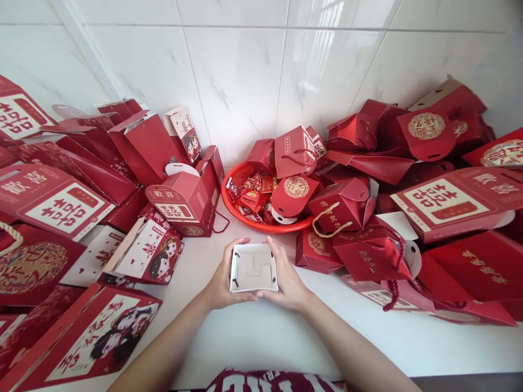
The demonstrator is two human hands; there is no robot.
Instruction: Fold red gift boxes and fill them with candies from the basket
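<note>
My left hand (220, 280) and my right hand (289, 277) are wrapped round the two sides of a small open-topped box (253, 267). Its inside is white and looks bare, with short dark cord ends showing at the inner walls. Thumbs and fingers of both hands press on its front and back edges. Just beyond the box stands a red plastic basket (281, 227) holding wrapped sweets (254, 195) in red packets, with a few red gift boxes leaning in and over its right side.
Red gift boxes and bags (143, 147) crowd the left side of the white table (241, 337). Another heap of red boxes (355, 201), some with cord handles, fills the right. A tiled wall (237, 81) closes off the back.
</note>
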